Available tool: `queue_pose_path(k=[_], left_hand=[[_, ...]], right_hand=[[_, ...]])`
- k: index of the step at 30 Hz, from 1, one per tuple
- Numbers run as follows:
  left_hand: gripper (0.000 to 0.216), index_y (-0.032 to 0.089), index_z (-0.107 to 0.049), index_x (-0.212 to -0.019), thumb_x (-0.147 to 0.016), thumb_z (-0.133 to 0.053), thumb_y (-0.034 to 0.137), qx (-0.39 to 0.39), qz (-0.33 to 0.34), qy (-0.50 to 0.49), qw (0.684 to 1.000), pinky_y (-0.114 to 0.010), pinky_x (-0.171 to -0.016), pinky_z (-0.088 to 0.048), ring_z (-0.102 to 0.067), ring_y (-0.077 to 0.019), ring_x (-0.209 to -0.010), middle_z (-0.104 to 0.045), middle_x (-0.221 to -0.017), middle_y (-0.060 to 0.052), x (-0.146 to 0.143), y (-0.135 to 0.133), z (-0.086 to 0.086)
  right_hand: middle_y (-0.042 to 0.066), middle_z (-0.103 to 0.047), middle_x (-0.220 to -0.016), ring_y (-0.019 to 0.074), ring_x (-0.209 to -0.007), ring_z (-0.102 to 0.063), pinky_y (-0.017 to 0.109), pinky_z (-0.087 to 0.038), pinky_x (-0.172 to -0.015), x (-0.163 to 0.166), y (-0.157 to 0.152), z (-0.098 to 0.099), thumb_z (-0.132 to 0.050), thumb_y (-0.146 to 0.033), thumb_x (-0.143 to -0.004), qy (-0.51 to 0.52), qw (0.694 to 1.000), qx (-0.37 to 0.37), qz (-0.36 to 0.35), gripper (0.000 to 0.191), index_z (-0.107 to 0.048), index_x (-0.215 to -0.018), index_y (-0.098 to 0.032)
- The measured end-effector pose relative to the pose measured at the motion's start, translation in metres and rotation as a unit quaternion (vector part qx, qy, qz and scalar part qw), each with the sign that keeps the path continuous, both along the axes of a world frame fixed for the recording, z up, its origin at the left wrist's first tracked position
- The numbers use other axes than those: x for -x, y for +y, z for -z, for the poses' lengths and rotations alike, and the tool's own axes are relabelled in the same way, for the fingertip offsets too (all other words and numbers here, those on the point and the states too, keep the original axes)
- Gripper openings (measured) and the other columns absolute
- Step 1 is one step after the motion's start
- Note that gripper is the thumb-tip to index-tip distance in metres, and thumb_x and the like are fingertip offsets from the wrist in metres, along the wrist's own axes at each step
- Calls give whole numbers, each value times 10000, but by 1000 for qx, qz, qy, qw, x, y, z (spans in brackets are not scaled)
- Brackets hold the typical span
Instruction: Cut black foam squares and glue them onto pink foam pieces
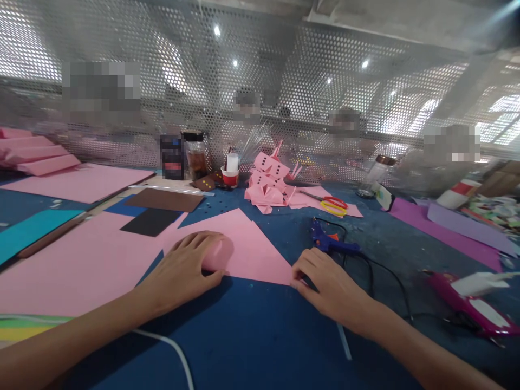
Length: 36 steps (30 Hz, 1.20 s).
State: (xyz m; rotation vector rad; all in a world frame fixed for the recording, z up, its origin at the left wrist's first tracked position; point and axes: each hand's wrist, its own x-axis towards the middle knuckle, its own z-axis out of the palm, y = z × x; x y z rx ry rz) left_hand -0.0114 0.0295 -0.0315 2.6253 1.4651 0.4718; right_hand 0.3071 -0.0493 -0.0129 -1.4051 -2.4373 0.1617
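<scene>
A folded sheet of pink paper [254,252] lies on the blue table before me, its upper edges forming a peak. My left hand [184,268] curves over its left end, fingers on top and thumb low at the front edge, where the paper bends up in a rounded curl. At the right corner my right hand [320,279] is closed, thumb and fingertips pinching the paper. A blue hot glue gun [331,241] lies just beyond my right hand. Farther back stands a stack of folded pink paper pieces [268,181] with small black marks.
Large pink sheets [81,260] and brown card [164,199] lie left. Scissors [335,205] rest behind the glue gun. A magenta glue gun [467,303] and purple paper [447,230] lie right. A paper cup [230,176] and jar [195,157] stand before a perforated metal screen [284,70].
</scene>
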Motion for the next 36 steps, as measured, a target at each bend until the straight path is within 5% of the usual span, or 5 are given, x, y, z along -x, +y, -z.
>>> queue_pose_path(k=[36], left_hand=[[589, 264, -442, -1340, -765, -531, 355, 0, -87, 19, 996, -444, -1015, -396, -464, -309, -1273, -528, -1393, -38, 37, 0, -6]], right_hand=[[28, -573, -933, 204, -886, -502, 387, -394, -837, -1, 0, 2, -546, -215, -929, -5, 1000, 11, 2, 55, -544, -874, -213]])
